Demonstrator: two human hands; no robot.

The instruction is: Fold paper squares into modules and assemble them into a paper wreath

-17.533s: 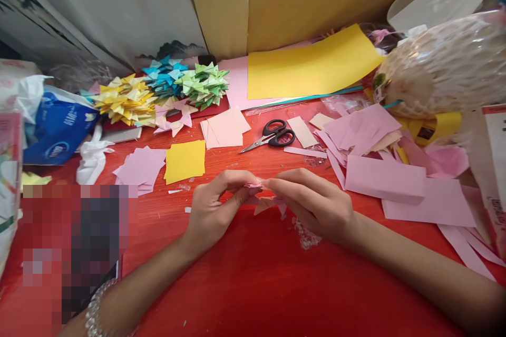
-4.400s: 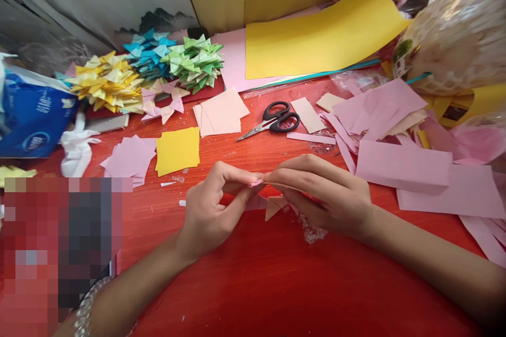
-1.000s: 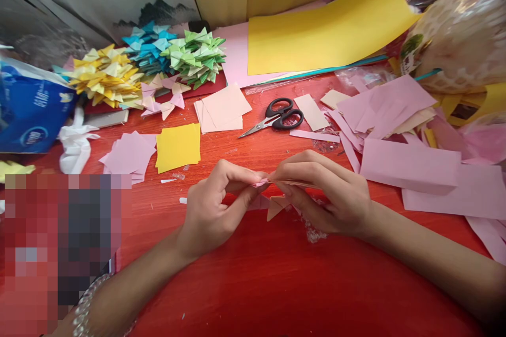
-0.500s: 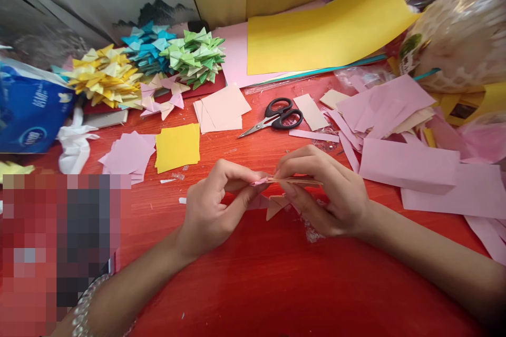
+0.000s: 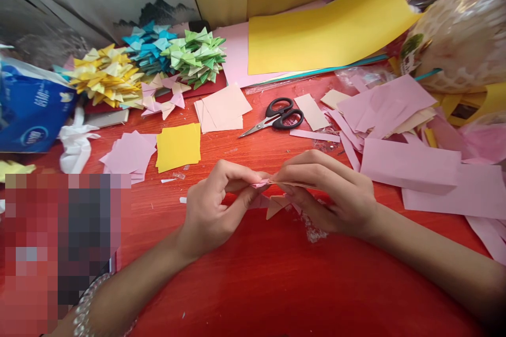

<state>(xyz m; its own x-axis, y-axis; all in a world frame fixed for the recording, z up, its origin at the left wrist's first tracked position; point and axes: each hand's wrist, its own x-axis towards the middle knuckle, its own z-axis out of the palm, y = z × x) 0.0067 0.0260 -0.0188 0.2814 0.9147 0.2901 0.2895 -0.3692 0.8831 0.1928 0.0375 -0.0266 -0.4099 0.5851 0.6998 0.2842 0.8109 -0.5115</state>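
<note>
My left hand (image 5: pixel 215 205) is closed, its thumb and forefinger pinching a small pink folded paper piece (image 5: pixel 261 184). From the other side my right hand (image 5: pixel 336 189) pinches a peach folded paper piece (image 5: pixel 294 185), seen nearly edge-on and partly covered by the fingers. The two pieces meet between my fingertips; whether they are joined I cannot tell. Just below, on the table, lies another peach folded piece (image 5: pixel 276 205) with a pink folded piece (image 5: pixel 259 201) beside it, both partly behind my hands.
Black-handled scissors (image 5: pixel 282 115) lie beyond my hands. Paper stacks in yellow (image 5: pixel 178 147), pink (image 5: pixel 129 152) and peach (image 5: pixel 223 108) sit to the left. Folded-paper clusters (image 5: pixel 195 55) stand behind. Pink sheets (image 5: pixel 411 163) and scraps spread rightward. A blue tissue pack (image 5: pixel 31 105) is far left.
My right hand's fingers have straightened and slid slightly forward along the peach piece, covering more of it. My left hand keeps its pinch in nearly the same place.
</note>
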